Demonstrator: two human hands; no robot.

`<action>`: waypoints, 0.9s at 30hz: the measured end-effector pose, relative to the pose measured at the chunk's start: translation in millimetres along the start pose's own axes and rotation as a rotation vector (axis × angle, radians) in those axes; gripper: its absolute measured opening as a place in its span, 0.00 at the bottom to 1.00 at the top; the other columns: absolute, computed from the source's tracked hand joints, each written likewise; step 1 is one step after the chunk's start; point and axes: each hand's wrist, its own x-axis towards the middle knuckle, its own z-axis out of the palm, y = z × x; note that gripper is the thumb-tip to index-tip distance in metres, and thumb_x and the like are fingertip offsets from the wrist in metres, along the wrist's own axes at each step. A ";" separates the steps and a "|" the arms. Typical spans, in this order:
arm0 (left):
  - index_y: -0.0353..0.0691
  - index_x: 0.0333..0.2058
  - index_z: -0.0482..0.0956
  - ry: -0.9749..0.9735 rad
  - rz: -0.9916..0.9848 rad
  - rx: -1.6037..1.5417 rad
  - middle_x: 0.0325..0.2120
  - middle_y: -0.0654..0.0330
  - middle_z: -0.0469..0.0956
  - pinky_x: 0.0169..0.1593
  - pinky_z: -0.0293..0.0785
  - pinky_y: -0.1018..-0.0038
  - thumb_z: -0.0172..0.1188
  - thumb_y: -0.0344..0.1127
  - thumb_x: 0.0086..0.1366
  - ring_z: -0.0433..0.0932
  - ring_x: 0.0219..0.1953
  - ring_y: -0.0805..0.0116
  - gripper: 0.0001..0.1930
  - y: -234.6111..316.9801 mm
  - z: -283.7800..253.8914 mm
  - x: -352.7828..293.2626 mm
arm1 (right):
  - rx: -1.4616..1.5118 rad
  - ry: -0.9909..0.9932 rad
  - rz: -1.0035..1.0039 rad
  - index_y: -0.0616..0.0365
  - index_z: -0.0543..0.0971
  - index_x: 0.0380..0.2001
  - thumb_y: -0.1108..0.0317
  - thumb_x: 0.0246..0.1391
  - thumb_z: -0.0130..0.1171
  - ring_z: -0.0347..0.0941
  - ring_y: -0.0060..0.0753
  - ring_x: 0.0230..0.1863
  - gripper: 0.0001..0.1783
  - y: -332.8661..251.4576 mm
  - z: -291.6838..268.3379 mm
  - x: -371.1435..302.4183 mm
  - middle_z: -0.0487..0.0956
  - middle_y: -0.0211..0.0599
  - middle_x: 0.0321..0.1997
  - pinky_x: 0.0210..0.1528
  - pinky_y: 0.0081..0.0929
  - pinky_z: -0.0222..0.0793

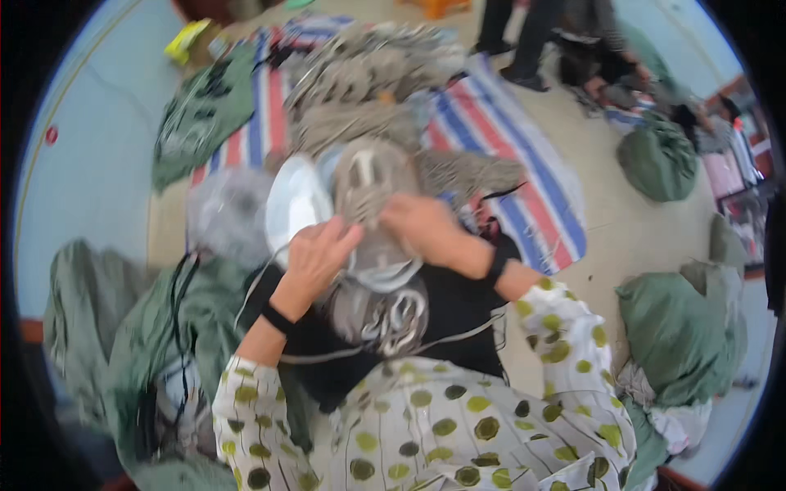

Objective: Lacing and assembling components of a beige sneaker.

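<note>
A beige-taupe shoe upper (377, 168) with crossed lacing lies in front of me, toe pointing away. My right hand (426, 231) is closed, its fingertips pinched at the lacing on the right side. At the left edge of the lacing, my left hand (315, 258) is also closed, fingers on the lace. A long pale shoelace (458, 336) trails in a loop across my lap. Against the upper's left side rests a white shoe-shaped piece (296, 200). Another taupe upper with looped pale laces (385, 315) lies on the black cloth (467, 307) over my lap. Motion blurs the fingertips.
Heaped taupe uppers (368, 74) cover a striped sheet (524, 164) ahead. A clear plastic bag (229, 211) sits left of the shoe. Green sacks (196, 327) flank me; more green sacks (679, 327) stand right. A person's dark-trousered legs (528, 41) stand at the far right.
</note>
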 end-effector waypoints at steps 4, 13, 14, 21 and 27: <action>0.46 0.37 0.69 -0.078 -0.041 -0.073 0.25 0.61 0.68 0.25 0.69 0.69 0.53 0.31 0.48 0.73 0.23 0.63 0.14 13.8 17.0 -14.9 | 0.465 0.124 0.479 0.62 0.73 0.40 0.67 0.51 0.57 0.71 0.25 0.32 0.14 16.5 0.6 -30.4 0.75 0.36 0.33 0.34 0.21 0.68; 0.41 0.35 0.67 -0.003 -0.735 -0.606 0.26 0.58 0.68 0.28 0.67 0.65 0.60 0.34 0.50 0.71 0.24 0.59 0.14 34.6 20.7 0.1 | 0.559 -0.016 0.637 0.61 0.72 0.36 0.63 0.49 0.57 0.70 0.30 0.23 0.14 -6.4 -5.6 -18.0 0.73 0.37 0.19 0.27 0.26 0.65; 0.41 0.35 0.67 -0.004 -0.736 -0.606 0.26 0.58 0.68 0.28 0.67 0.65 0.60 0.34 0.50 0.71 0.24 0.59 0.14 36.3 19.7 0.9 | 0.560 -0.016 0.638 0.61 0.72 0.36 0.63 0.49 0.57 0.70 0.30 0.23 0.14 -3.0 -3.2 -20.3 0.73 0.37 0.19 0.27 0.26 0.65; 0.41 0.31 0.69 0.070 -0.431 -0.254 0.31 0.56 0.68 0.34 0.65 0.65 0.58 0.30 0.48 0.70 0.34 0.57 0.10 33.3 22.7 7.3 | 0.426 0.031 0.501 0.58 0.73 0.35 0.65 0.49 0.55 0.70 0.37 0.24 0.11 1.6 1.6 -11.6 0.73 0.39 0.24 0.29 0.31 0.66; 0.40 0.29 0.70 0.030 -0.383 -0.164 0.30 0.56 0.67 0.35 0.63 0.66 0.57 0.28 0.47 0.68 0.36 0.59 0.09 38.7 23.2 12.9 | 0.111 -0.038 0.161 0.58 0.73 0.31 0.65 0.50 0.54 0.68 0.32 0.26 0.09 17.6 8.5 -0.3 0.70 0.35 0.26 0.31 0.27 0.63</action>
